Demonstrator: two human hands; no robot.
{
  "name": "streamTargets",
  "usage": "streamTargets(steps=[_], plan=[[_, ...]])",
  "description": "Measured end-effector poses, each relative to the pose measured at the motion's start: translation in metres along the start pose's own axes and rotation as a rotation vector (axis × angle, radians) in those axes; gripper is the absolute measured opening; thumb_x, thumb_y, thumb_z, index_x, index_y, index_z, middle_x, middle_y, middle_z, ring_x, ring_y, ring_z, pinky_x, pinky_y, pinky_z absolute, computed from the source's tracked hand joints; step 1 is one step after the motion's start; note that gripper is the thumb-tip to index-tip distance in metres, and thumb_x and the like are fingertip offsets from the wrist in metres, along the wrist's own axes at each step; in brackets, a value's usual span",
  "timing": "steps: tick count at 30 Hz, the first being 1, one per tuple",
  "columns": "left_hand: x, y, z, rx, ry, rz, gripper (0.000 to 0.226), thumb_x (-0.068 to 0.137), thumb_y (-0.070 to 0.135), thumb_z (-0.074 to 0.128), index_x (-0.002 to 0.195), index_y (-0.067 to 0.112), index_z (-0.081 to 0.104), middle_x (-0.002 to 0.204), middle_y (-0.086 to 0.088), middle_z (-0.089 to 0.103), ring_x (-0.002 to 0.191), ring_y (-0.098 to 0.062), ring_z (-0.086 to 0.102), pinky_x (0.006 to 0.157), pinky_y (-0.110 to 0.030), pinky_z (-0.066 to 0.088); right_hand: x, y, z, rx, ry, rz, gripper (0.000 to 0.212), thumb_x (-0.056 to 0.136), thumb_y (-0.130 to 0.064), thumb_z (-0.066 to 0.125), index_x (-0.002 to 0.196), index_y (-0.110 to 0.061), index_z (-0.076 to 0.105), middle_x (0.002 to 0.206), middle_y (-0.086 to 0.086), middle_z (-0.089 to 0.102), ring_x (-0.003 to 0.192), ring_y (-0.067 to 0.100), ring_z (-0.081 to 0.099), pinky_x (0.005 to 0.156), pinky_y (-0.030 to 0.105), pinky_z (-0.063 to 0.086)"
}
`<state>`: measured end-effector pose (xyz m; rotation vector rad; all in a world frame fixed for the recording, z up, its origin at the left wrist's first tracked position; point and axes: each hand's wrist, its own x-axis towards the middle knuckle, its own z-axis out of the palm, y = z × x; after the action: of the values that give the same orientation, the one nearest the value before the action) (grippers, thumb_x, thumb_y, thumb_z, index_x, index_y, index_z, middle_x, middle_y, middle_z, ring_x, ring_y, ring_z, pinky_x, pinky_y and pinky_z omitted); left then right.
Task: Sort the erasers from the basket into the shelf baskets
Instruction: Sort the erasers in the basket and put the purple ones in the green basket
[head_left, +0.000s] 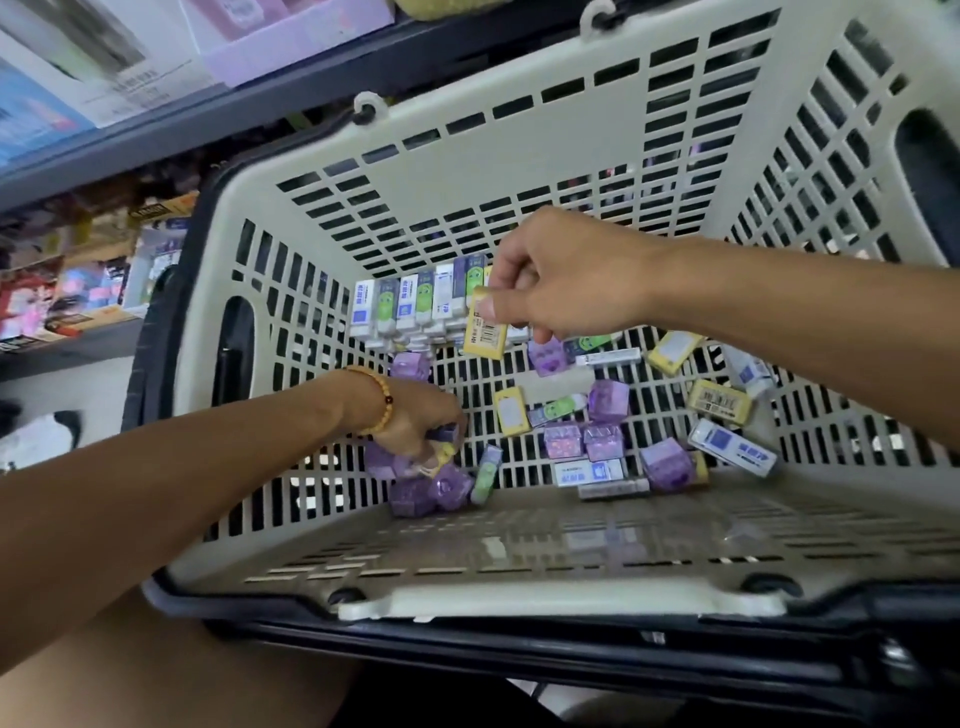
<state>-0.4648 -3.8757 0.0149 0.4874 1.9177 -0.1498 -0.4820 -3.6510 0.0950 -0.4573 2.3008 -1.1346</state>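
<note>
Shelves behind, the right hand (561, 275) pinches a light, stiff yellow eraser (485, 328) by its end, while the left hand (415, 421) clutches several erasers.

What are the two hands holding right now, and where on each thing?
Right hand pinches a yellow eraser by its top end. Left hand grips several small erasers bunched in its fingers; exact hold unclear.

Both hands working inside the slotted basket (519, 130).
Right hand (566, 280) is pinching a yellow eraser (485, 330); left hand (415, 421) is gripping erasers at the purple cluster (431, 488).
</note>
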Motion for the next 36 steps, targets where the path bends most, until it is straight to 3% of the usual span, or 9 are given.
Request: streamTargets(steps=[2,8,14,19,24,27,30,34,36], plan=[[0.000,0.005,0.000,-0.143,0.016,0.007,0.031,0.090,0.031,0.065,0.119,0.025,0.056,0.085,0.011,0.059,0.066,-0.003,0.057,0.057,-0.020,0.048,0.002,0.001,0.000,0.010,0.002,0.005,0.028,0.095,-0.030,0.063,0.091,-0.003,0.071,0.077,0.013,0.071,0.065,0.015,0.072,0.051,0.020,0.052],[0.010,0.035,0.020,-0.416,0.142,-0.011,0.052,0.096,0.042,0.052,0.139,0.015,0.039,0.125,-0.009,0.057,0.102,-0.023,0.059,0.083,-0.027,0.044,0.002,0.000,-0.001,0.021,0.002,0.027,0.024,0.095,-0.031,0.063,0.090,-0.009,0.070,0.077,0.007,0.070,0.070,0.017,0.072,0.050,0.019,0.051],[0.020,0.061,0.031,-0.441,0.313,-0.062,0.079,0.070,0.041,0.082,0.133,0.013,0.044,0.120,-0.001,0.057,0.101,-0.018,0.055,0.083,-0.025,0.046,0.005,-0.002,0.001,0.007,0.007,0.034,0.025,0.095,-0.031,0.063,0.091,-0.008,0.070,0.073,0.006,0.070,0.063,0.013,0.070,0.045,0.016,0.047],[0.028,0.065,0.036,-0.382,0.334,-0.026,0.080,0.065,0.027,0.083,0.135,0.014,0.047,0.100,-0.001,0.066,0.069,-0.010,0.062,0.050,-0.014,0.043,0.005,0.001,-0.002,0.040,0.017,0.045,0.024,0.095,-0.029,0.062,0.093,-0.007,0.070,0.073,0.005,0.069,0.074,0.020,0.072,0.041,0.012,0.042],[0.023,0.055,0.027,-0.462,0.258,0.003,0.094,0.071,0.041,0.081,0.147,0.013,0.034,0.154,-0.003,0.035,0.134,-0.020,0.042,0.098,-0.018,0.030,0.007,0.003,-0.005,0.047,0.025,0.052,0.024,0.095,-0.028,0.062,0.096,-0.005,0.069,0.079,0.007,0.067,0.076,0.020,0.073,0.063,0.028,0.057],[0.017,0.050,0.012,-0.628,0.229,-0.004,0.083,0.071,0.042,0.081,0.140,0.014,0.044,0.144,-0.007,0.048,0.120,-0.024,0.055,0.098,-0.029,0.042,0.010,0.006,-0.006,0.074,0.030,0.063,0.023,0.095,-0.028,0.063,0.096,-0.005,0.068,0.086,0.009,0.071,0.070,0.015,0.071,0.067,0.032,0.059],[0.003,0.044,-0.002,-0.863,0.222,0.005,0.065,0.071,0.036,0.083,0.125,0.019,0.050,0.113,-0.009,0.066,0.073,-0.012,0.065,0.076,-0.034,0.055,0.014,0.010,-0.005,0.105,0.033,0.088,0.022,0.096,-0.026,0.062,0.094,-0.005,0.068,0.087,0.016,0.072,0.063,0.012,0.068,0.068,0.033,0.059],[-0.025,0.034,-0.015,-0.960,0.308,-0.033,0.098,0.070,0.040,0.082,0.149,0.018,0.028,0.147,-0.007,0.040,0.096,-0.007,0.053,0.065,-0.011,0.048,0.021,0.014,-0.002,0.149,0.056,0.107,0.024,0.097,-0.027,0.059,0.098,-0.004,0.066,0.086,0.014,0.072,0.061,0.012,0.066,0.066,0.033,0.058],[-0.046,0.030,-0.016,-1.057,0.331,-0.038,0.098,0.063,0.043,0.083,0.145,0.019,0.035,0.145,-0.010,0.043,0.104,-0.016,0.052,0.076,-0.022,0.053,0.027,0.014,0.001,0.174,0.062,0.116,0.024,0.097,-0.026,0.058,0.098,-0.004,0.065,0.084,0.013,0.072,0.059,0.012,0.064,0.063,0.032,0.056]])
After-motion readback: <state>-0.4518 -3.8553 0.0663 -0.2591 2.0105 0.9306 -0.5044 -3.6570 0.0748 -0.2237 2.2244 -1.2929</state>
